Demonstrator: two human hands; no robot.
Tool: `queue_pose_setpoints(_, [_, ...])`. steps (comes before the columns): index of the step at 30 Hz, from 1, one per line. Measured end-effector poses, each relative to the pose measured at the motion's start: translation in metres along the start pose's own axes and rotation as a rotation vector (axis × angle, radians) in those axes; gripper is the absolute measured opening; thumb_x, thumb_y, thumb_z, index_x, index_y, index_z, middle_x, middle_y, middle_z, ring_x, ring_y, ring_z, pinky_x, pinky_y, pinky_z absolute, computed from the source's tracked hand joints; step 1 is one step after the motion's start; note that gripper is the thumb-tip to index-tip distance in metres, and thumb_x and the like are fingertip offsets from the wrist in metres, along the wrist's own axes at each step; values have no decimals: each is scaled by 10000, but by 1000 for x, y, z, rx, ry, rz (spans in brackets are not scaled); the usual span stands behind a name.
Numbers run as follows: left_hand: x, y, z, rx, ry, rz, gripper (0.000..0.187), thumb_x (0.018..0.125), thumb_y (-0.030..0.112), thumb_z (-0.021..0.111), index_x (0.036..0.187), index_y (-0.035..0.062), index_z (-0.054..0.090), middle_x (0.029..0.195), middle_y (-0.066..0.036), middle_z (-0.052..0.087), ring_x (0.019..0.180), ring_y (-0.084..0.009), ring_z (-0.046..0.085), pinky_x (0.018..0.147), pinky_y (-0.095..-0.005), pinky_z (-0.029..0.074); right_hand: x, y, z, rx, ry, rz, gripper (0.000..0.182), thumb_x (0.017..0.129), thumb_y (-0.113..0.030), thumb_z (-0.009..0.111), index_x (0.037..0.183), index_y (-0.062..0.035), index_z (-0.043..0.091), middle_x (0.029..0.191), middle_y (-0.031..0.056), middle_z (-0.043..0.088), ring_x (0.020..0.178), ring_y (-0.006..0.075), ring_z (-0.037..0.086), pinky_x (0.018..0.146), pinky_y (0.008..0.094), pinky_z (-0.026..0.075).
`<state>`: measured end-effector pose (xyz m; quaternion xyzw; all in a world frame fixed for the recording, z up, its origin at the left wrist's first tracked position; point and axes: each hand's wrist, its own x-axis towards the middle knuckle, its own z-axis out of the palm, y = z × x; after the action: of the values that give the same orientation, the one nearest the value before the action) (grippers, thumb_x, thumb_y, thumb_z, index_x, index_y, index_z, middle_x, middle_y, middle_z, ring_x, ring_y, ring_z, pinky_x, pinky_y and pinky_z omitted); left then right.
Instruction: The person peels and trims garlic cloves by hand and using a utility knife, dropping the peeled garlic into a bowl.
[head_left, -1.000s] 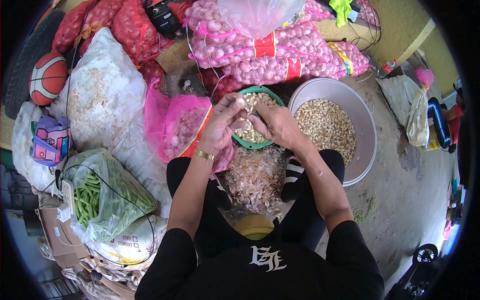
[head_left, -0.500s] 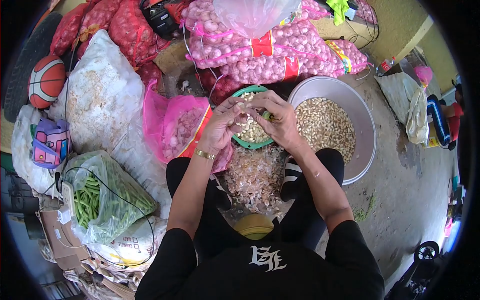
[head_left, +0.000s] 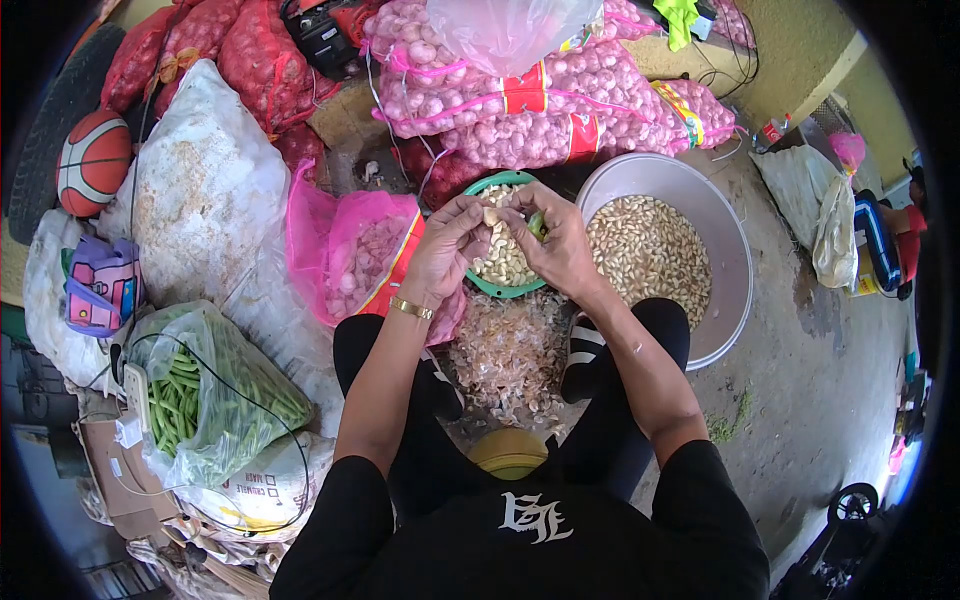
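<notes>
Above a green basket (head_left: 510, 291) of peeled garlic cloves, both my hands meet at their fingertips. A pale garlic clove (head_left: 490, 216) sits pinched in the fingers of my left hand (head_left: 447, 248). My right hand (head_left: 560, 245) is closed, its thumb and fingers against the clove. Something green (head_left: 537, 224) shows inside its curled fingers; its kind is too hidden to tell. Below the basket lies a heap of papery garlic skins (head_left: 510, 350) between my feet. To the right stands a large grey basin (head_left: 727, 290) with many cloves in it.
An open pink mesh bag (head_left: 330, 240) of garlic lies left of the basket. Full garlic sacks (head_left: 610, 100) are stacked behind. A plastic bag of green beans (head_left: 220, 385), a white sack (head_left: 205, 170) and a basketball (head_left: 93, 163) are at the left.
My right fingers have shifted and curled lower beside the left ones. The clove and the green thing show more plainly now. The surroundings look the same.
</notes>
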<state>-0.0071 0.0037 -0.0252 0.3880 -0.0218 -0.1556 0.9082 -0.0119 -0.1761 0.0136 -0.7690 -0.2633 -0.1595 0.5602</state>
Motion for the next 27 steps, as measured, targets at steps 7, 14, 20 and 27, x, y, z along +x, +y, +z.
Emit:
queue_pose_setpoints(7, [5,4,3,-61,121,56,193,931,196,611,1056,50,627,866,-22,655,740,-82,645,604,-180,581,1,-8,-10,79,-158,27,126,795,-66,728,822,15,636,749,132,641,674,214,615,629,351,468])
queue_pose_setpoints(14, [14,4,-21,-226,58,34,193,919,224,633,1004,51,644,853,-22,657,713,-75,635,583,-166,571,-49,48,3,-284,-657,132,167,759,-170,718,829,-30,659,736,150,639,748,282,640,700,403,493])
queue_pose_setpoints(20, [30,-11,-29,-241,179,-4,131,910,170,647,937,44,663,849,-24,657,736,-90,638,634,-179,580,-86,66,32,-457,-849,171,272,732,-243,699,882,-30,623,821,189,648,844,358,643,738,466,502])
queue_pose_setpoints(27, [89,-94,-73,-235,433,17,70,888,70,653,935,19,644,889,-81,652,859,-188,642,835,-301,583,-133,101,28,-449,-978,446,423,770,-222,651,1015,67,465,878,275,606,861,427,617,758,471,497])
